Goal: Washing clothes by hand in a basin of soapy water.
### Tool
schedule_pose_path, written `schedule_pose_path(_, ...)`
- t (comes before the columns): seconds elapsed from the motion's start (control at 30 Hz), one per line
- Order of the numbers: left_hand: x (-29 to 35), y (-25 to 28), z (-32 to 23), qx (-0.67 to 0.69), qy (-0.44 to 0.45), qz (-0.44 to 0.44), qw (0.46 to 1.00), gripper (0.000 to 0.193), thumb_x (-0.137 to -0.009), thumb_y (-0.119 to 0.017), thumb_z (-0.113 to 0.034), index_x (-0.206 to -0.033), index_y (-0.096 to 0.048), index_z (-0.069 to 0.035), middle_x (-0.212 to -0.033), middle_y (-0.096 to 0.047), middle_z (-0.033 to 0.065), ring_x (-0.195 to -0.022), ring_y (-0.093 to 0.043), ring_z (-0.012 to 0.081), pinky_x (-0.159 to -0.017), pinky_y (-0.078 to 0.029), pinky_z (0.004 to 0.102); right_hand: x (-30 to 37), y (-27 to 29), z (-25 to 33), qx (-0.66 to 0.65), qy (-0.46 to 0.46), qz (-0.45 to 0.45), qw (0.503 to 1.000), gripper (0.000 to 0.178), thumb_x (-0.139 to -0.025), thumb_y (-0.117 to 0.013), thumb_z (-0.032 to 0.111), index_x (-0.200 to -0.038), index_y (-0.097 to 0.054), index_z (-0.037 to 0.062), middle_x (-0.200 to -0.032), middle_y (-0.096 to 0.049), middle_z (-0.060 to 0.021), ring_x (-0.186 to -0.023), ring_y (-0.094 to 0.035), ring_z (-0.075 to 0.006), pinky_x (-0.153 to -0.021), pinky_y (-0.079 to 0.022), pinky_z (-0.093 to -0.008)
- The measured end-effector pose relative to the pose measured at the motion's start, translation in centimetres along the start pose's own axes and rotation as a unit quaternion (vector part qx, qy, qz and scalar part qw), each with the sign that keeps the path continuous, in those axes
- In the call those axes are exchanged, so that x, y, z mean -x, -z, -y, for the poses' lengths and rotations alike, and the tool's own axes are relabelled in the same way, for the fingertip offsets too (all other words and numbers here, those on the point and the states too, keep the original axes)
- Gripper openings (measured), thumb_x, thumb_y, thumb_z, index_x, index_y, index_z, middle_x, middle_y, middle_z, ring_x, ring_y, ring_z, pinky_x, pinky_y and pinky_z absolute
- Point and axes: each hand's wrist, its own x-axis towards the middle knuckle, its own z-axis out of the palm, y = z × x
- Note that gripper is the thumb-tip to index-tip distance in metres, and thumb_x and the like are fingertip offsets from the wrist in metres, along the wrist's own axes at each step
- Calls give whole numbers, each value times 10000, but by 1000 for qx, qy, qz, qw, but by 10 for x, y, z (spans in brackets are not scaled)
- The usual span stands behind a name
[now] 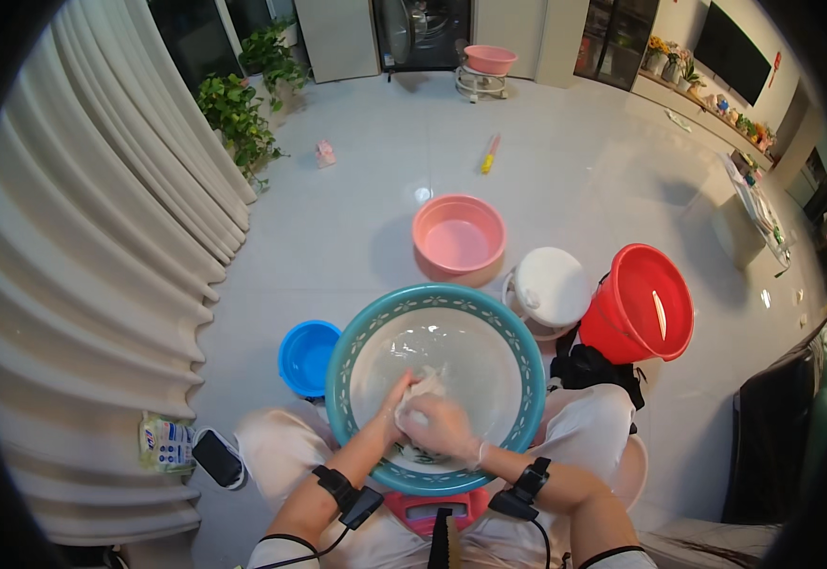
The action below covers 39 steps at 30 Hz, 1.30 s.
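White tile floor (366,218); both hands grip cloth (423,387) inside teal basin (347,360).

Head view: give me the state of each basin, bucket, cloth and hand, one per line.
Teal basin: upright, holds water.
White cloth: bunched, gripped by both hands.
Left hand: closed on cloth.
Right hand: closed on cloth.
Pink basin: upright.
Blue basin: upright.
Red bucket: tilted, open.
White bucket: lidded.

A teal basin (435,302) (patterned rim, white inside) is showing; a pink basin (458,237), red bucket (643,303) and blue bucket (307,357) are flanking; a white cloth (421,387) is showing within.
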Motion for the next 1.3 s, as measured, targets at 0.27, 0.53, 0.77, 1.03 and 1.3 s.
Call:
schedule_pose_path(0.27, -12, -11, 30, 66, -74, -58, 993, 411, -924, -519, -398, -1129, -571, -46, -990, -642, 120, -906, -634, 263, -772, -535, 394, -30, 22, -14, 144, 140, -84, 976, 106, -737, -667, 231, -741, -667, 124, -671, -613, -96, -657, -637, -281, -561, -504, -379)
schedule_pose_path(0.53, 19, -10, -10, -247, -315, -77, 913, 292, -879, -605, -205, -1056, -571, 25, -966, -618, 108, -873, -604, 191, -770, -500, 350, -43, 59, -40, 153, -172, -11, 973, 374, -873, -543, 412, -947, -657, 63, -836, -664, -191, -770, -646, -367, -736, -504, -434)
schedule_pose_path(0.77, 55, -21, -42, -655, -441, -185, 585, 602, -811, -673, -258, -1315, -418, -51, -1159, -526, 215, -1042, -562, 357, -859, -465, 405, -38, 104, -25, -59, -262, 59, 961, 402, -818, -636, 383, -1045, -630, 52, -813, -664, -172, -798, -649, -335, -742, -499, -386)
schedule_pose_path(1.03, 67, -28, -36, -853, -230, -119, 453, 699, -787, -700, -364, -1365, -414, -95, -1211, -489, 254, -1103, -525, 422, -908, -458, 456, -30, 115, -20, -128, -7, 142, 981, 245, -769, -693, 175, -961, -610, 47, -845, -606, -78, -819, -577, -142, -744, -469, -280)
schedule_pose_path(1.3, 4, 5, -16, -601, -139, 240, 750, 789, -769, -729, -387, -1396, -375, -64, -1311, -496, 214, -1191, -496, 335, -1008, -380, 364, -14, 137, -3, -466, -155, 88, 867, 181, -753, -678, 83, -906, -583, 61, -889, -560, 15, -823, -525, -71, -746, -430, -218)
